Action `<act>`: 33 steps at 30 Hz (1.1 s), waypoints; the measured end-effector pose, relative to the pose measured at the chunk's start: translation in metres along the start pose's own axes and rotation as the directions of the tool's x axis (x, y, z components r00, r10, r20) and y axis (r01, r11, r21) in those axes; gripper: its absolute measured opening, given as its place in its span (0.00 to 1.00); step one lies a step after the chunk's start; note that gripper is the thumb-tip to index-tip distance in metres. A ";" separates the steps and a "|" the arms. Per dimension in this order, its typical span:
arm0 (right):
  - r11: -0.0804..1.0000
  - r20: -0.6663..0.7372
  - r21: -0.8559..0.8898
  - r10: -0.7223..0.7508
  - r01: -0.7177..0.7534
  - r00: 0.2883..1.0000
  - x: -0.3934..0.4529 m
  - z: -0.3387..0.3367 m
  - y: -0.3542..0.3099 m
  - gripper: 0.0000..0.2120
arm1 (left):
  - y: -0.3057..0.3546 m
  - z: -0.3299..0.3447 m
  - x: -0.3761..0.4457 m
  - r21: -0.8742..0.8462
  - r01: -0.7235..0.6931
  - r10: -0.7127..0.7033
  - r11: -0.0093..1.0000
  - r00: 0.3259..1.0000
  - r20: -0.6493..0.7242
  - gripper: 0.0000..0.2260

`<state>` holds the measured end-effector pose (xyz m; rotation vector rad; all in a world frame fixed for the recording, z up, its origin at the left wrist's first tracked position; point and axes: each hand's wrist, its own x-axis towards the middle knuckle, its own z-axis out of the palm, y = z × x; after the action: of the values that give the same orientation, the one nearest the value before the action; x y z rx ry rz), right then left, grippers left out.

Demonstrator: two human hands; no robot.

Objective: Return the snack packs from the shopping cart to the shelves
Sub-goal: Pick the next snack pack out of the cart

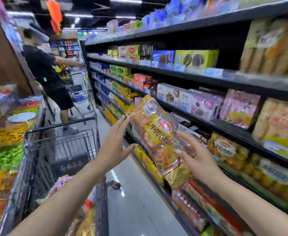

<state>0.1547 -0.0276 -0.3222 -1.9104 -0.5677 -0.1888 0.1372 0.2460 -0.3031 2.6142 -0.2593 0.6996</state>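
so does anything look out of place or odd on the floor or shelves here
One thing: a small dark object lies on the grey aisle floor between the shopping cart and the bottom shelf. It is too blurred to identify. The shelved packs look orderly.

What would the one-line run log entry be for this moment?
right hand: grips gold-and-clear plastic bread pack | left hand: open, fingertips at pack's edge | pack: in the air before black store shelves | black wire shopping cart: left

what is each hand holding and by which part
The right hand grips the bread pack by its lower half, fingers across the front. The left hand is open beside it, holding nothing.
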 end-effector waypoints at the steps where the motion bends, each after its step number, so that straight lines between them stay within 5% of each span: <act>1: 1.000 -0.018 -0.012 -0.011 0.011 1.000 -0.006 -0.012 -0.005 0.25 | 0.007 -0.002 0.009 0.047 -0.048 0.048 0.998 0.999 -0.009 0.42; 8: 0.981 -0.056 -0.193 -0.044 0.032 0.997 -0.040 -0.068 -0.028 0.25 | 0.058 -0.015 0.065 0.280 -0.478 0.484 0.832 0.874 0.055 0.46; 17: 0.907 -0.048 -0.421 0.004 -0.024 0.999 -0.078 -0.093 -0.052 0.26 | 0.093 -0.008 0.092 0.397 -0.777 0.744 0.488 0.608 0.277 0.52; 21: 0.880 -0.075 -0.469 0.050 -0.080 0.996 -0.095 -0.097 -0.067 0.27 | 0.098 0.004 0.088 0.284 -0.835 0.813 0.472 0.536 0.226 0.49; 27: 0.707 -0.318 -0.628 0.148 -0.325 0.936 -0.117 -0.104 -0.087 0.23 | 0.111 0.028 0.076 0.118 -0.838 0.840 0.533 0.541 0.047 0.46; 33: 0.578 -0.665 -0.538 0.155 -0.613 0.731 -0.165 -0.100 -0.095 0.38 | 0.136 0.053 0.061 -0.033 -0.810 0.805 0.585 0.585 -0.092 0.45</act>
<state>-0.0215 -0.1384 -0.2662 -2.5502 0.4689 -0.7447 0.1742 0.0964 -0.2654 2.2878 -1.5048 1.0209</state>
